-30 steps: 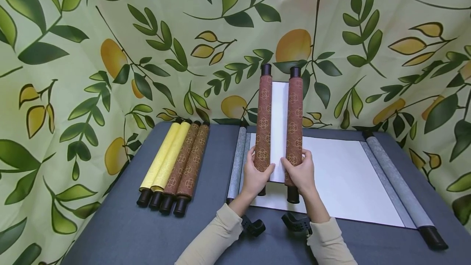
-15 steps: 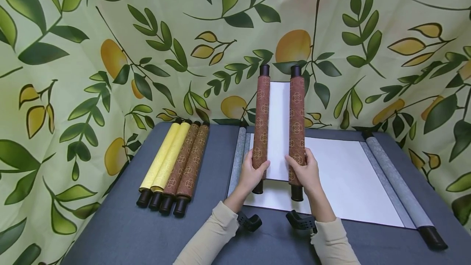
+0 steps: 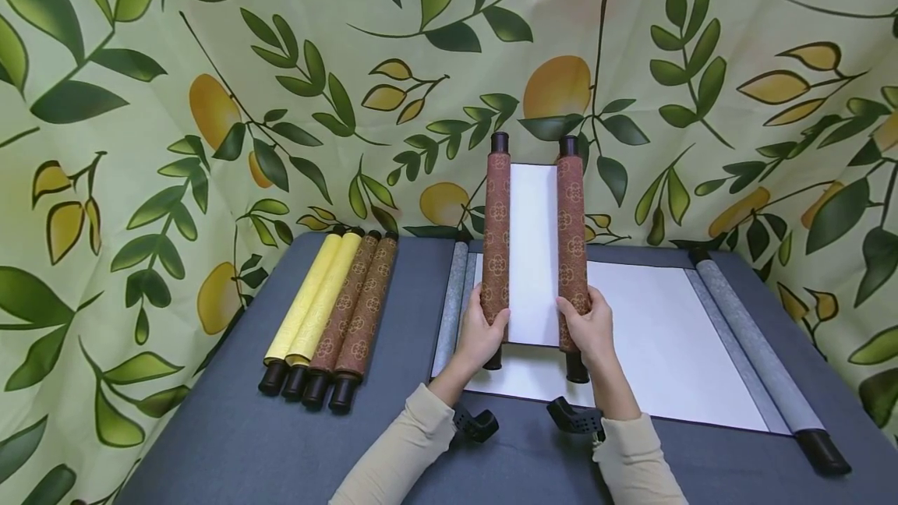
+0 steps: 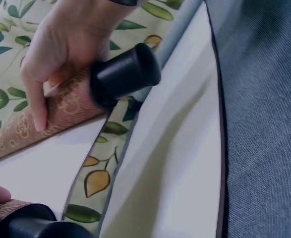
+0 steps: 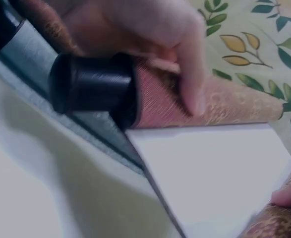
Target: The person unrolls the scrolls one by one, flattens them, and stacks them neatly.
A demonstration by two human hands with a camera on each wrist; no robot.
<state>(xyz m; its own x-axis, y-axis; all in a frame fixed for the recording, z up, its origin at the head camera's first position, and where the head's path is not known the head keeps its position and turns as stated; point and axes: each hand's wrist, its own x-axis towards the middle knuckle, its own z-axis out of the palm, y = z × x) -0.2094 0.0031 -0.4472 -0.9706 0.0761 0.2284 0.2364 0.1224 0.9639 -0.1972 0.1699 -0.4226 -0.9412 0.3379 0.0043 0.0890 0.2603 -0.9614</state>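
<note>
I hold a brown patterned scroll upright above the table, partly unrolled, with a white paper strip [image 3: 532, 256] between its two rolls. My left hand [image 3: 481, 331] grips the lower part of the left roll [image 3: 496, 232]; my right hand [image 3: 588, 326] grips the lower part of the right roll [image 3: 572, 232]. Black end caps [image 4: 125, 74] [image 5: 93, 89] stick out below each hand. In the left wrist view my fingers [image 4: 36, 94] curl round the brown roll [image 4: 61, 114]. In the right wrist view my fingers [image 5: 185, 59] wrap the reddish roll [image 5: 209, 104].
A large grey-edged scroll [image 3: 659, 341] lies unrolled flat on the grey table [image 3: 231, 443] beneath my hands. Two yellow rolls [image 3: 316, 298] and two brown rolls [image 3: 361, 306] lie side by side at the left. A leaf-and-lemon cloth [image 3: 210, 100] hangs behind.
The two rolls have moved apart, widening the white strip between them. The scroll has dropped slightly and both hands have spread a little.
</note>
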